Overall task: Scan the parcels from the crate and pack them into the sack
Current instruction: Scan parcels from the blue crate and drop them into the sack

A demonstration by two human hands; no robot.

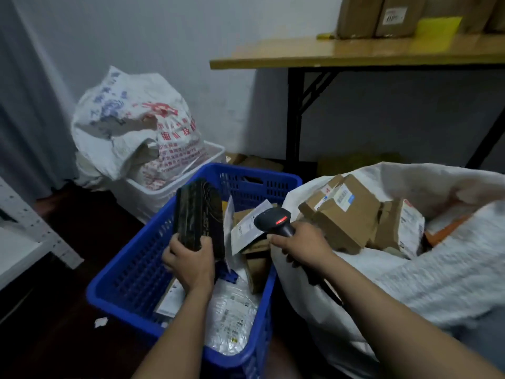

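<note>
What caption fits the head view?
Left hand holds a black parcel over the blue crate; right hand grips the scanner.

A wooden counter (pixel 355 54) on black legs stands against the pale wall (pixel 191 36), carrying cardboard boxes (pixel 379 15) and a yellow sheet (pixel 437 31). In the far corner a stuffed printed bag (pixel 123 119) sits in a white basket (pixel 164 192). A white metal rack (pixel 30 222) stands at the left, and a paper scrap (pixel 101 321) lies on the dark floor (pixel 54 337).

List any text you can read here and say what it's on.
Nothing reads clearly.
Printed sack: red and blue Chinese characters, too blurred.
Cardboard box in the open sack: barcode label, too small.
Black parcel in the left hand: faint print, unreadable.
Carton on the table: label blurred.
</note>
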